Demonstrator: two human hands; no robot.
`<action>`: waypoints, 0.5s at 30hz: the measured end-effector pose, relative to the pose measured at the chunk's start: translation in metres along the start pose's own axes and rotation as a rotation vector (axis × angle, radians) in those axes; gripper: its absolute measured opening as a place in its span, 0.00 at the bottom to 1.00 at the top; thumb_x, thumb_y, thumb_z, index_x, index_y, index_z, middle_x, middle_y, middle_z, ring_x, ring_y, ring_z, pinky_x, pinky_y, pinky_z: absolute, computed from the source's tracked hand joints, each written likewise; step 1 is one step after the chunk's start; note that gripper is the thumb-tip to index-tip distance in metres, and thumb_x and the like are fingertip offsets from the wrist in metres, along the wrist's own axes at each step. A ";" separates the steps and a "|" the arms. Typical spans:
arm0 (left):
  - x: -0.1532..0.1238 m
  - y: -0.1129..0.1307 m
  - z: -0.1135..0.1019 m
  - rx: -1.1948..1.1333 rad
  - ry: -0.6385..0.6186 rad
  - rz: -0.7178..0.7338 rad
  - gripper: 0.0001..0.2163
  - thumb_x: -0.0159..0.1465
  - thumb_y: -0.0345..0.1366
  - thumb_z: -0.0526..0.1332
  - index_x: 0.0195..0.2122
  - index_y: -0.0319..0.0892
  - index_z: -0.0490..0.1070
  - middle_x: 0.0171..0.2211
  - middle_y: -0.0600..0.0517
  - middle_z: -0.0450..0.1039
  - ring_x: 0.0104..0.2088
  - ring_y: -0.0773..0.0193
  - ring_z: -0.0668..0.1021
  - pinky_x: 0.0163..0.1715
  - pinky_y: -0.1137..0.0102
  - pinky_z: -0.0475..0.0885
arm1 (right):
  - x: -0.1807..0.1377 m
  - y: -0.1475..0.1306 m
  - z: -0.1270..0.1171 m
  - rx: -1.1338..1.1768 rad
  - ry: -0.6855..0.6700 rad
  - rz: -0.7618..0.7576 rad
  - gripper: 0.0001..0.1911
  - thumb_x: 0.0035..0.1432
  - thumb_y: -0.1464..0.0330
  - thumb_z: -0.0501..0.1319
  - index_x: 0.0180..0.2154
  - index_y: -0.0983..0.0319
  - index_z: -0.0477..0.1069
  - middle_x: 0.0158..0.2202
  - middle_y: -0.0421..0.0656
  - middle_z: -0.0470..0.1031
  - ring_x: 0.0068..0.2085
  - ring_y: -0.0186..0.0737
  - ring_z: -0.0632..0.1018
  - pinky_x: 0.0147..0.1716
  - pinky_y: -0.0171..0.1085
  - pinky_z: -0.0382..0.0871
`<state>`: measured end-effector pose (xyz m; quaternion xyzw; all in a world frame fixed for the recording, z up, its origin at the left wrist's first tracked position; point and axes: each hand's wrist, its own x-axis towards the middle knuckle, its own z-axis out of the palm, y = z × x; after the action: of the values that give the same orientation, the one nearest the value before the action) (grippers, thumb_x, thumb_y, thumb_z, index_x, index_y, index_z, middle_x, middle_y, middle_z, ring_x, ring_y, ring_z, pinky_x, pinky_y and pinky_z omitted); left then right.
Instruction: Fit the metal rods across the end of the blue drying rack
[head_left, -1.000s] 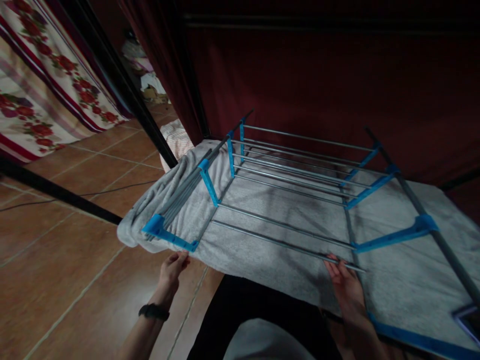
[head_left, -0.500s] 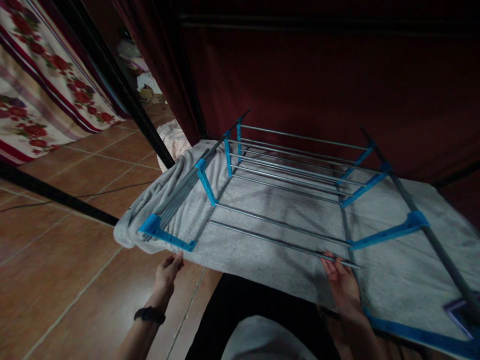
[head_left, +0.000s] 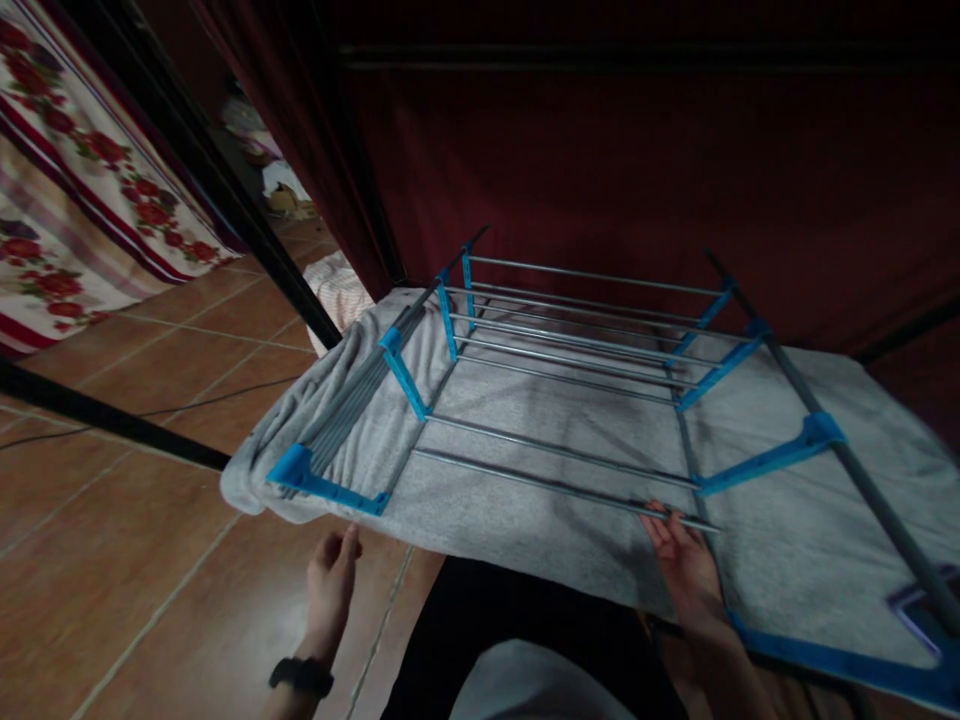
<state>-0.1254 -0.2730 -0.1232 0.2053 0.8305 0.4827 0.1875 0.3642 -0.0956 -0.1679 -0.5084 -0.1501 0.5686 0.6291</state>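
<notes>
A drying rack with blue plastic brackets point(head_left: 772, 465) and grey metal tubes lies on a grey blanket point(head_left: 517, 530). My right hand point(head_left: 682, 560) is at the right end of the nearest metal rod point(head_left: 525, 482), its fingers curled around it from below. The rod's right tip sticks out past my fingers; its left end lies by the left side tube. My left hand point(head_left: 332, 580), fingers curled in and thumb up, hangs just off the blanket's front edge. Close above it is the front left blue bracket point(head_left: 330, 488), apart from the hand. I see nothing in it.
Black metal posts point(head_left: 232, 210) stand at the left, with a dark red curtain point(head_left: 600, 170) behind the blanket. A floral curtain point(head_left: 97, 170) hangs at far left over the tiled floor point(head_left: 172, 540), where a thin cable point(head_left: 217, 400) runs. A purple-edged dark object point(head_left: 919, 610) is at right.
My left hand has moved slightly down, away from the front left bracket and the blanket edge. My right hand stays on the rod. The view has shifted a little.
</notes>
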 end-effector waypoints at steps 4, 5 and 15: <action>-0.030 0.023 0.024 0.111 -0.176 0.325 0.18 0.61 0.57 0.61 0.36 0.46 0.76 0.34 0.47 0.78 0.37 0.51 0.78 0.38 0.61 0.74 | 0.001 0.001 -0.001 -0.001 0.008 0.003 0.13 0.49 0.64 0.75 0.33 0.58 0.74 0.40 0.43 0.81 0.46 0.45 0.83 0.55 0.51 0.77; -0.035 0.031 0.036 0.155 -0.221 0.439 0.16 0.64 0.53 0.60 0.37 0.46 0.76 0.35 0.47 0.78 0.38 0.51 0.79 0.41 0.60 0.74 | 0.002 0.001 -0.002 0.001 0.004 0.005 0.13 0.49 0.64 0.75 0.33 0.58 0.74 0.40 0.43 0.81 0.46 0.44 0.83 0.55 0.50 0.77; -0.028 0.086 0.153 0.712 -0.457 1.204 0.24 0.67 0.22 0.49 0.63 0.43 0.66 0.58 0.43 0.72 0.58 0.54 0.73 0.62 0.54 0.65 | 0.001 0.000 0.002 0.059 -0.026 -0.010 0.14 0.45 0.65 0.77 0.31 0.58 0.74 0.38 0.40 0.82 0.44 0.41 0.83 0.55 0.49 0.76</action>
<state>-0.0101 -0.1380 -0.1154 0.7699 0.6204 0.1481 -0.0197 0.3632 -0.0940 -0.1674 -0.4814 -0.1437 0.5762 0.6447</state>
